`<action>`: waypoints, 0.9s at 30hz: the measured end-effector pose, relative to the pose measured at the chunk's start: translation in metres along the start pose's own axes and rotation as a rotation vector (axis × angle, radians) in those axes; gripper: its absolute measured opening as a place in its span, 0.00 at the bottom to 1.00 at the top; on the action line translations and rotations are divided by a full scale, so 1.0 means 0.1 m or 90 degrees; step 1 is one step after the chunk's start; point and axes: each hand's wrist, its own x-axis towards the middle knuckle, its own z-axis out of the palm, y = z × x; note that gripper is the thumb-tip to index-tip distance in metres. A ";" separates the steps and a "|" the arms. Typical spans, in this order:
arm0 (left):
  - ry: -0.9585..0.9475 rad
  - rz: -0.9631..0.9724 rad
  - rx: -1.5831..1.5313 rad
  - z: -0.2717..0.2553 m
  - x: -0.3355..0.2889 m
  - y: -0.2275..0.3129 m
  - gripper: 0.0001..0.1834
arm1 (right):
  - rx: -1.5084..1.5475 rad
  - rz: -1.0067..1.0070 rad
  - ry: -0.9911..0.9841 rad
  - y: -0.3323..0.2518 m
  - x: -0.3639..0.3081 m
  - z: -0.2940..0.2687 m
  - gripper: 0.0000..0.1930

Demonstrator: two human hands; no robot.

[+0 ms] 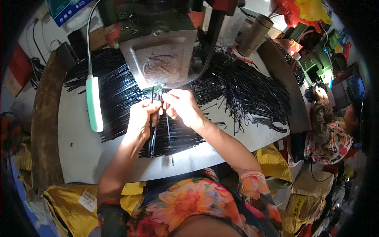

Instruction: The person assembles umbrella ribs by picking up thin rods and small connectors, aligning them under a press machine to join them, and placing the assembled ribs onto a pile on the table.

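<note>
Below the metal head of a green bench machine [158, 59], my two hands meet close together. My left hand [140, 116] is closed, thumb and fingers pinching a few thin black strands [152, 140] that hang down toward me. Just to its right, my right hand [179, 106] pinches near the top of another thin black strand [169, 138]. Its upper end, close under the machine, is too small to make out. Heaps of similar black strands [118, 102] lie on the white table around both hands, with a second large pile [252, 87] to the right.
A green-white lamp [94, 104] on a flexible neck hangs at the left. Black-handled pliers [272, 123] lie at the table's right edge [252, 144]. A brown-gold tumbler [256, 35] stands behind the right pile. Yellow sacks [71, 209] sit below; another person [327, 130] works at far right.
</note>
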 end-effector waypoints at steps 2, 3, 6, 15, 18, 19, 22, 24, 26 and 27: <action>0.007 -0.008 0.009 -0.02 0.01 0.00 0.04 | -0.084 0.028 0.001 -0.11 -0.04 -0.07 0.09; 0.019 -0.014 0.038 -0.02 0.01 0.02 0.04 | -0.166 0.058 -0.007 -0.17 -0.07 -0.12 0.09; -0.011 -0.025 0.058 -0.05 0.01 0.06 0.04 | -0.409 -0.041 0.104 -0.26 -0.14 -0.46 0.08; -0.036 -0.065 0.376 -0.58 -0.36 0.69 0.08 | -0.890 -0.225 0.083 -0.32 -0.37 -1.01 0.06; 0.093 0.035 0.832 -1.20 -0.60 0.87 0.07 | -1.049 -0.282 -0.039 -0.30 -0.40 -1.02 0.05; 0.094 0.029 0.836 -1.22 -0.64 0.85 0.07 | -1.044 -0.280 -0.041 -0.27 -0.42 -1.00 0.05; 0.244 0.272 1.185 -1.17 -0.76 0.82 0.09 | -1.170 -0.303 -0.112 -0.24 -0.44 -0.88 0.03; 0.159 0.326 1.098 -0.84 -0.71 0.69 0.09 | -1.241 -0.245 -0.163 -0.22 -0.41 -0.82 0.03; 0.020 0.325 0.876 -0.47 -0.66 0.57 0.08 | -1.314 -0.186 -0.208 -0.29 -0.41 -0.75 0.03; -0.031 0.263 0.748 -0.34 -0.60 0.48 0.07 | -1.316 -0.174 -0.244 -0.30 -0.38 -0.68 0.03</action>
